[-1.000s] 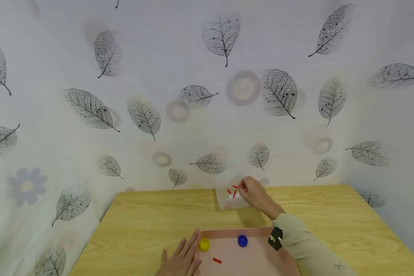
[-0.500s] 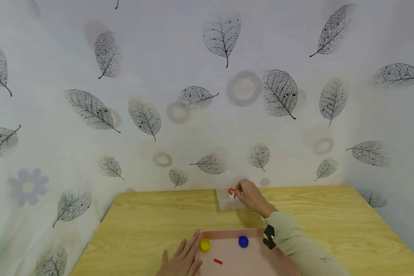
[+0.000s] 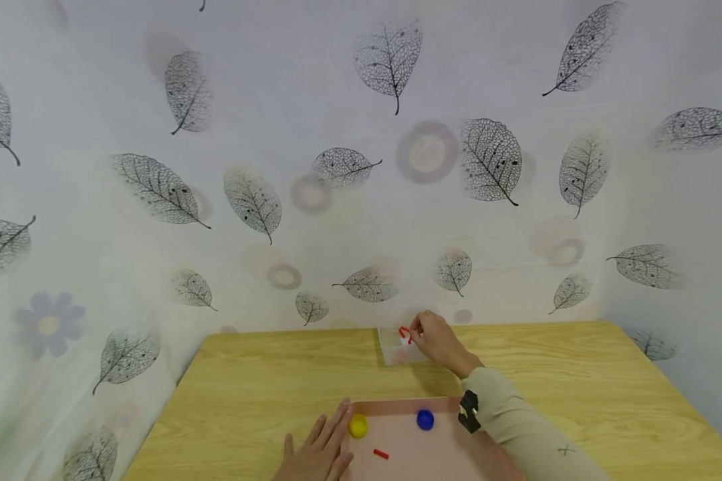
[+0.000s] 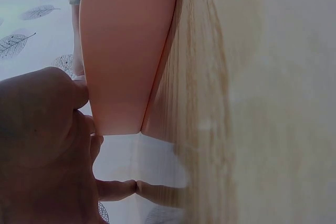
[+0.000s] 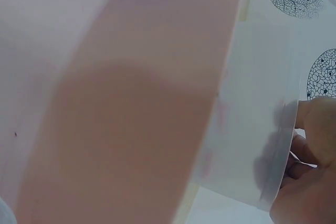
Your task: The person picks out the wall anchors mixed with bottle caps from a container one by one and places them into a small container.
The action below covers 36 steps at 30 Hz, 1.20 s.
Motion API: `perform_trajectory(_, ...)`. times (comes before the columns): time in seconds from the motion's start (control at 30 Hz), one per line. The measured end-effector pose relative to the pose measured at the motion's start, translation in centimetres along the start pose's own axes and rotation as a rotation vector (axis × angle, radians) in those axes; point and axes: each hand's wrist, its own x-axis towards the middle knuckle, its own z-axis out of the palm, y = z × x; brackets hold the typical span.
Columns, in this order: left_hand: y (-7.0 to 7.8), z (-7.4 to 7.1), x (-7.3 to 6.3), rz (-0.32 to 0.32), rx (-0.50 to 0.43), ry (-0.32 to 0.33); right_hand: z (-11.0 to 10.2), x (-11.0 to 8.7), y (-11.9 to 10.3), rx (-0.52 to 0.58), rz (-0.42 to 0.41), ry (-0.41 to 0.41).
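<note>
My right hand reaches over the far side of a translucent plastic box, fingertips bent inside it and pinching one end of a small red stick. Several red sticks lie in this box around a white patch. In the right wrist view the curled fingers show at the box's rim, partly blurred through its wall. My left hand rests with fingers spread against the left edge of a pink tray. Inside the tray are a yellow round cap, a blue round cap and one red stick.
The box stands at the back edge of a wood-grain table, close to a leaf-patterned wall covering. My right forearm crosses above the tray's right side, and a dark device is strapped to that wrist.
My right hand has lowered slightly to the left, bringing the red stick from above the box down among the others. The left hand stays in place at the tray edge.
</note>
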Motion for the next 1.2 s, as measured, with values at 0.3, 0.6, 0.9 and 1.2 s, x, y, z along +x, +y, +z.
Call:
perform_trajectory(0.3, 0.1, 0.1, 0.0, 0.000, 0.020, -0.001, -0.2, -0.1, 0.1, 0.007, -0.010, 0.011)
perform_trajectory(0.6, 0.2, 0.0, -0.2, -0.001, 0.016, 0.017, -1.9, -0.8, -0.8, 0.046, -0.123, 0.117)
perform_trajectory(0.9, 0.2, -0.2, -0.3, 0.009, 0.000, -0.003, -3.7, -3.1, -2.9, 0.106, -0.112, 0.120)
perform_trajectory(1.2, 0.2, -0.5, -0.4, 0.040, 0.001, 0.013, -5.2, -6.2, -4.9, 0.153, -0.099, 0.138)
